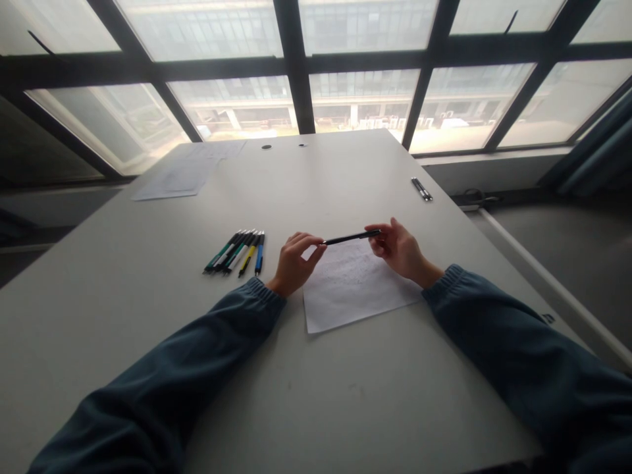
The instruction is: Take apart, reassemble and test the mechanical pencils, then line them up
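Note:
A black pen [348, 237] is held nearly level between my two hands, above a sheet of paper [355, 296] with faint marks on it. My left hand [296, 260] pinches the pen's left end between thumb and fingertips. At the other end, the fingers of my right hand [399, 250] are closed round the pen. Left of my left hand, several pens [234, 253] lie side by side on the table, with green, black, white, yellow and blue barrels.
The white table [148, 329] reaches to the windows. Dark pens [421, 189] lie near its right edge. More papers [178, 174] lie at the far left. Two small round fittings, one a dark grommet [266, 147], sit near the far edge. A dark curtain [592, 151] hangs at right.

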`<state>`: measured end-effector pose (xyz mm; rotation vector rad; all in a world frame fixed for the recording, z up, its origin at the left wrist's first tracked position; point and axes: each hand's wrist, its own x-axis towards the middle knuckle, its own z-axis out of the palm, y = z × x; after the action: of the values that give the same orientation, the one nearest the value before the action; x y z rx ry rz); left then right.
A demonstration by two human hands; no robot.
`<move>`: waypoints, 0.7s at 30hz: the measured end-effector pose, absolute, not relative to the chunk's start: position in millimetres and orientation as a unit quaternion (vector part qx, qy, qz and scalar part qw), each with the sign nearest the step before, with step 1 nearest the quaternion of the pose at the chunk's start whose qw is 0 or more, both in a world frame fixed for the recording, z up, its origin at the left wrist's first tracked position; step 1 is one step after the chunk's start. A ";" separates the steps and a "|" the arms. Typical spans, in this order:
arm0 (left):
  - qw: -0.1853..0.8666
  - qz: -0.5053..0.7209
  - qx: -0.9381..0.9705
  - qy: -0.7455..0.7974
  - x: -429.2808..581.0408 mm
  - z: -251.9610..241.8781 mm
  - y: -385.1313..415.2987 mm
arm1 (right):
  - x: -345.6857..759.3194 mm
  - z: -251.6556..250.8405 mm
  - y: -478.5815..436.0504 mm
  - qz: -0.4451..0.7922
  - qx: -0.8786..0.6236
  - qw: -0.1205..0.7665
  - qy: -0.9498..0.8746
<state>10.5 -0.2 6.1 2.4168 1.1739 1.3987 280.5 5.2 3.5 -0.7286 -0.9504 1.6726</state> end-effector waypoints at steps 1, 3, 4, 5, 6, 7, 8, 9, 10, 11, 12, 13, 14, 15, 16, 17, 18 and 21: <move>0.057 0.463 0.794 0.390 10.1 6.0 0.0 | 281.2 2.8 5.9 0.697 -0.306 0.516 -0.392; 0.058 0.463 0.792 0.393 9.5 5.6 0.5 | 281.7 1.4 6.1 0.693 -0.312 0.517 -0.394; 0.059 0.463 0.792 0.394 9.3 5.3 0.7 | 281.7 0.8 5.8 0.691 -0.313 0.516 -0.397; 0.062 0.462 0.792 0.394 9.2 4.9 0.9 | 281.6 0.2 5.5 0.690 -0.313 0.516 -0.400; 0.065 0.461 0.793 0.393 9.2 4.6 1.0 | 281.5 -0.3 5.2 0.689 -0.312 0.515 -0.403; 0.068 0.461 0.793 0.393 9.2 4.2 1.1 | 281.4 -0.7 4.8 0.690 -0.309 0.514 -0.405; 0.069 0.461 0.793 0.391 9.3 3.8 1.1 | 281.4 -0.9 4.5 0.692 -0.306 0.513 -0.406; 0.070 0.462 0.793 0.390 9.3 3.5 1.1 | 281.5 -1.0 4.1 0.694 -0.303 0.511 -0.407; 0.071 0.464 0.793 0.388 9.4 3.2 1.0 | 281.5 -0.8 3.7 0.695 -0.300 0.510 -0.408; 0.071 0.465 0.793 0.387 9.3 2.9 1.0 | 281.5 -0.4 3.2 0.697 -0.298 0.509 -0.408; 0.071 0.465 0.793 0.387 9.3 2.6 0.9 | 281.4 0.2 2.7 0.699 -0.297 0.508 -0.407; 0.070 0.465 0.793 0.387 9.1 2.4 0.9 | 281.2 0.9 2.2 0.701 -0.298 0.506 -0.405; 0.069 0.466 0.791 0.390 8.9 2.2 1.0 | 280.8 1.7 1.8 0.702 -0.302 0.505 -0.402; 0.068 0.466 0.790 0.394 8.7 2.0 1.1 | 280.3 2.4 1.6 0.702 -0.306 0.503 -0.400; 0.067 0.466 0.787 0.399 8.4 1.9 1.2 | 279.8 2.8 1.7 0.700 -0.313 0.504 -0.399; 0.066 0.468 0.783 0.405 8.2 1.9 1.4 | 279.1 3.0 2.0 0.693 -0.321 0.507 -0.400; 0.065 0.471 0.778 0.411 7.9 2.0 1.5 | 278.3 2.8 2.7 0.680 -0.332 0.515 -0.403; 0.063 0.479 0.765 0.425 7.5 2.6 1.9 | 275.9 0.8 5.6 0.614 -0.368 0.558 -0.421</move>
<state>7.5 1.9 2.6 2.3128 1.2847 1.4475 275.9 5.6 0.8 -0.8677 -0.9927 1.4487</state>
